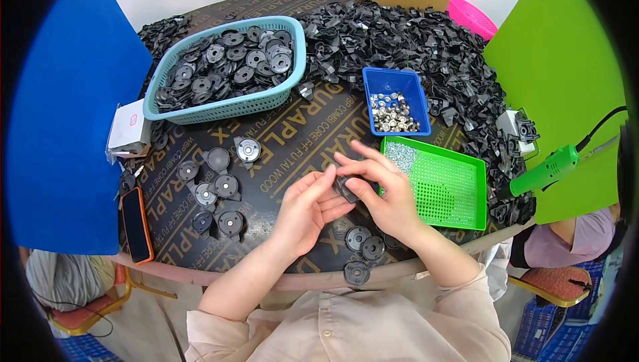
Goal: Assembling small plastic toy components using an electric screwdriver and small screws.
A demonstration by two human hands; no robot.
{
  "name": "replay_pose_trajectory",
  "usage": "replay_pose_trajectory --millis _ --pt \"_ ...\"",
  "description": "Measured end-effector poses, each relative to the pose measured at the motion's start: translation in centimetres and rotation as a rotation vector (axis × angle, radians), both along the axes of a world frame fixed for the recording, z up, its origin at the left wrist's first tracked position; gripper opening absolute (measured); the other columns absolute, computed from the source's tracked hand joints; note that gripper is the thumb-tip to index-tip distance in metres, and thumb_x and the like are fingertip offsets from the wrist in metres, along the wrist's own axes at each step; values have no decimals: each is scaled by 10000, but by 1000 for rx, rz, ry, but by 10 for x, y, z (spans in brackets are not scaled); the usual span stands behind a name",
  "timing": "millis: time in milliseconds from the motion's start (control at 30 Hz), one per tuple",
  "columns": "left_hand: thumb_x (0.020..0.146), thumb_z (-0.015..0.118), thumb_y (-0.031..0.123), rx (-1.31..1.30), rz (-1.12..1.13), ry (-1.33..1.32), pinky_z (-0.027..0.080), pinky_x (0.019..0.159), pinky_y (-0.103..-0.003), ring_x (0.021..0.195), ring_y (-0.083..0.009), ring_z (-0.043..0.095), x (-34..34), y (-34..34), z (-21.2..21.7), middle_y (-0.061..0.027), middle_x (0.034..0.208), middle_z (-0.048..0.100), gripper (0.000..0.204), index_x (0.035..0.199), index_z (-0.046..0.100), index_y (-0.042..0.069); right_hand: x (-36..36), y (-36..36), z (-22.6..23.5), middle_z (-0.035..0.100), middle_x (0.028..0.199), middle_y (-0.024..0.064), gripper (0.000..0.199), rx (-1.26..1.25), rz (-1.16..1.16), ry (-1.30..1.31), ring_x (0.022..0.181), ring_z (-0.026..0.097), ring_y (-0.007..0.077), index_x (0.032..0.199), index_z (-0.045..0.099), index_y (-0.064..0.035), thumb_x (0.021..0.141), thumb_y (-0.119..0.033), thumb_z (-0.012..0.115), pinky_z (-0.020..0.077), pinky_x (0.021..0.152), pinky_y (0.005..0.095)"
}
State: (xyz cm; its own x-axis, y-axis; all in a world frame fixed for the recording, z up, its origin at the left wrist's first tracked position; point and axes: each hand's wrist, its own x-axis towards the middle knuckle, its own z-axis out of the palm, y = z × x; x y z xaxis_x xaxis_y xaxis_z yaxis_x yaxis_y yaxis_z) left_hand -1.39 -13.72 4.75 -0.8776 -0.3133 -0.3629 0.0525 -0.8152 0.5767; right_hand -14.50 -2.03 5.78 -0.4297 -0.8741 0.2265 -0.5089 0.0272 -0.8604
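Note:
Over the near middle of the table, my left hand [307,210] and my right hand [387,197] meet around a small black plastic part [345,189]. The fingers of both hands close on it and hide most of its shape. Just below my right hand lie a few round black discs [358,237]. Left of my hands sit several black parts with round discs on them [226,186], some with a shiny metal centre. A shallow green tray [480,192] with small silver pieces stands right beside my right hand.
A teal basket [301,62] of black discs stands far left; a blue bin [425,106] holds metal caps. Black parts [373,39] heap along the back and right. An orange-edged phone [136,225] lies left. A green power screwdriver [547,170] hangs right. Blue [73,116] and green [566,96] panels flank the table.

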Motion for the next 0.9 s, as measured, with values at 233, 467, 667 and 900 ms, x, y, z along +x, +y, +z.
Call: replay_pose_trajectory --millis 233,467,667,900 --pt "813 679 35 -1100 93 -138 538 860 -333 1014 -228 663 29 -26 21 -114 1038 694 287 1097 644 25 -80 23 48 555 1279 146 427 139 -381 651 1243 479 276 1261 536 -84 859 -158 659 379 1033 388" --pt "693 684 -48 -2316 113 -351 482 930 -381 1110 -316 576 69 -61 -1 -128 1125 622 315 999 684 29 -203 22 23 665 992 165 202 241 -334 732 934 616 344 1018 664 -33 817 -38 641 474 875 389" --pt "699 693 -6 -2359 -43 -552 427 964 -422 1064 -326 526 83 -61 4 -108 1070 549 372 1068 667 36 -150 -32 -3 604 1227 144 322 321 32 721 1164 533 336 1180 624 -53 869 -135 636 436 971 412" --pt "763 663 83 -2218 -102 -162 376 1054 -467 1196 -301 507 38 -9 16 -136 1268 535 456 1208 580 22 -148 -49 -6 696 891 168 283 471 31 675 834 678 308 1043 710 -65 783 -178 714 521 775 388"
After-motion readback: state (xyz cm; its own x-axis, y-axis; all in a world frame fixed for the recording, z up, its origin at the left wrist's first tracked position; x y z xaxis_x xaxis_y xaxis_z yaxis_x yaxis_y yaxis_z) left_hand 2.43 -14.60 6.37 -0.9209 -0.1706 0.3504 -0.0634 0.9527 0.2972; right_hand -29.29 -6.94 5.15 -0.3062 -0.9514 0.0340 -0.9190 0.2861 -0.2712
